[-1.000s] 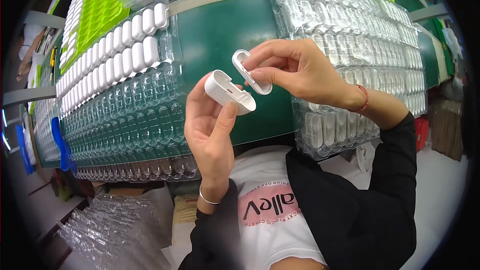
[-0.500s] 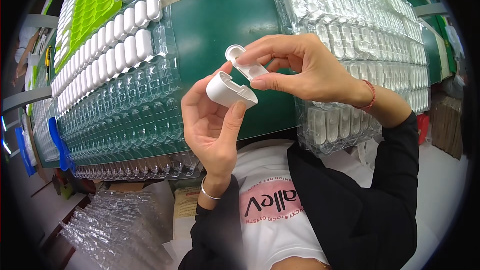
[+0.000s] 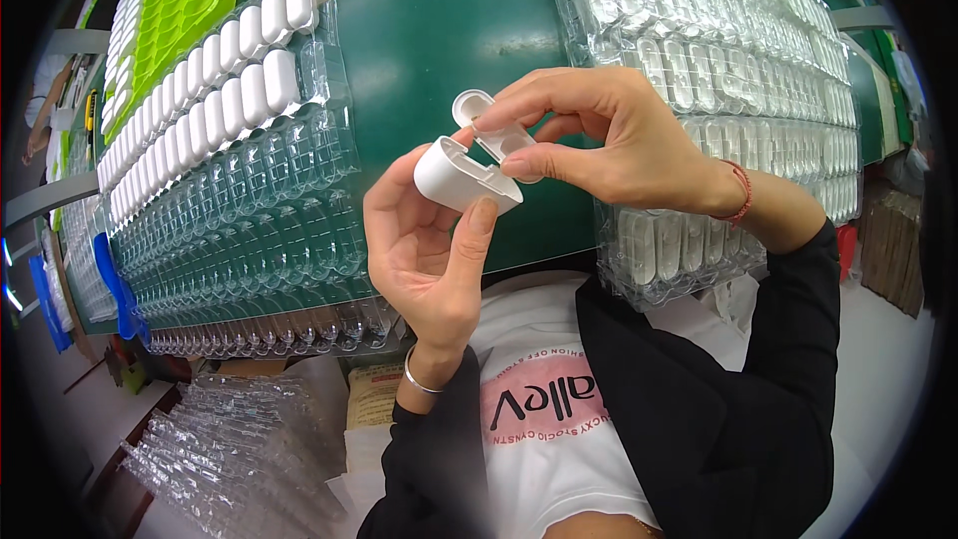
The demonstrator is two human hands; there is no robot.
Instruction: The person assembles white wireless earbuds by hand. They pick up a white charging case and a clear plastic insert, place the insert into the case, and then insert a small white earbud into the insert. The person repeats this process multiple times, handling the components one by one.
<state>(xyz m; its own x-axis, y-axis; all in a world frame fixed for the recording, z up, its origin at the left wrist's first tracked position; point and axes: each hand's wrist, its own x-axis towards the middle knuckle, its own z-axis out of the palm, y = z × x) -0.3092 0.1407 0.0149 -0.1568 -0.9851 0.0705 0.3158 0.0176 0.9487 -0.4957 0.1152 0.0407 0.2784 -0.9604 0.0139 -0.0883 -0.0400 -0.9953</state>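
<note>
My left hand [image 3: 424,250] holds a small white plastic case body [image 3: 457,177] between thumb and fingers, above the green table [image 3: 439,30]. My right hand [image 3: 609,135] pinches the case's white lid [image 3: 491,130] and has it set against the top of the body. Both hands are raised in front of my chest. To the left lies a clear blister tray [image 3: 249,200] whose far rows hold several finished white cases [image 3: 254,65].
A second clear tray [image 3: 718,70] with white parts lies on the right. Green trays [image 3: 165,15] sit at the far left. A pile of empty clear trays [image 3: 230,439] rests low on the left, below the table edge.
My right hand has brought the lid down and closer onto the case body. Both hands have shifted slightly toward me.
</note>
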